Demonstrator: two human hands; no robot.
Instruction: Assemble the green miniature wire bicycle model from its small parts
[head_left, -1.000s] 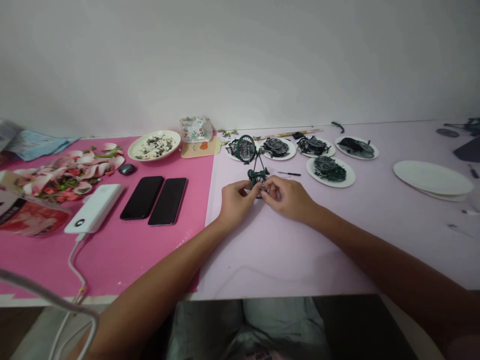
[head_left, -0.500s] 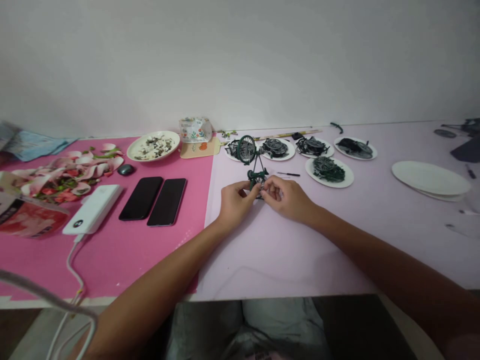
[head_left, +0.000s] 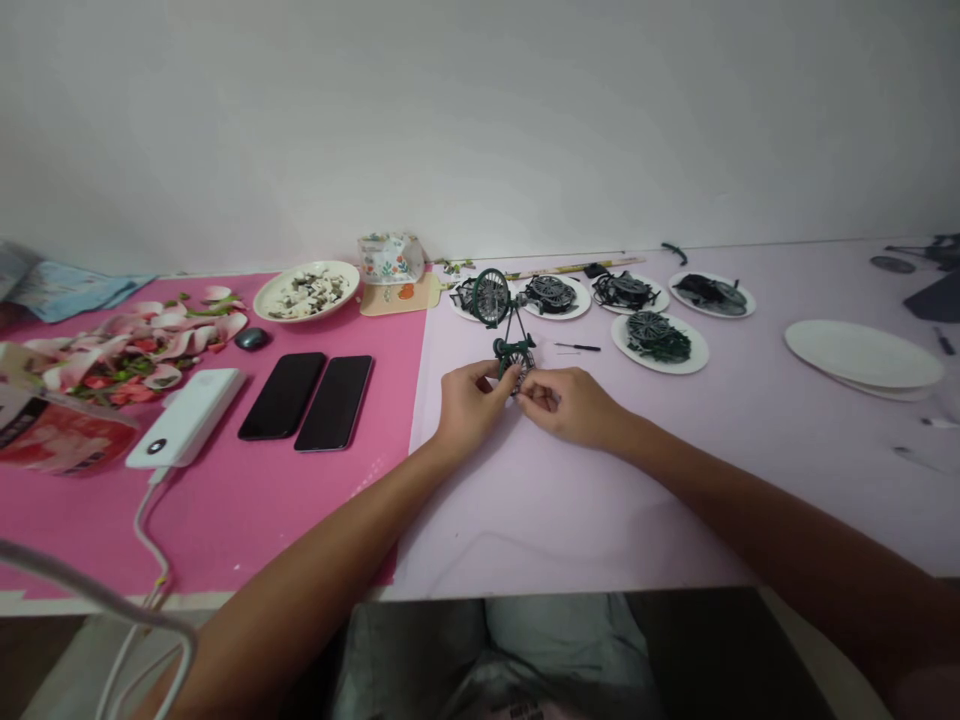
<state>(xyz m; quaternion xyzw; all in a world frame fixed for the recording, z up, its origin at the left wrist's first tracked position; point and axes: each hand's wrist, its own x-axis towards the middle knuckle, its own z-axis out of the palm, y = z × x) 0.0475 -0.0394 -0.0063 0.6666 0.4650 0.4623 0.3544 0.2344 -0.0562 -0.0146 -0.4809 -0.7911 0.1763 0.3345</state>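
Note:
A small dark green model bicycle (head_left: pixel 492 297) stands over the pale lilac part of the table, one wheel at its far end and one at its near end. My left hand (head_left: pixel 474 402) grips the near wheel (head_left: pixel 513 362) from the left, thumb across its side. From the right, my right hand (head_left: pixel 564 402) has its fingers pinched at the lower edge of that same wheel. What lies between those fingertips is too small to make out. Behind my right hand lies a small black-handled screwdriver (head_left: pixel 577 346), beside a thin metal piece.
Several white plates of dark model parts, such as this plate (head_left: pixel 660 343), stand behind. Stacked white plates (head_left: pixel 862 355) lie at right. Two black phones (head_left: pixel 334 403), a white power bank (head_left: pixel 187 415), a bowl (head_left: pixel 306 292) and pink petals (head_left: pixel 150 340) occupy the pink left side.
My right hand has shifted slightly down, its fingers now lower on the near wheel. My left hand keeps its hold on the bicycle.

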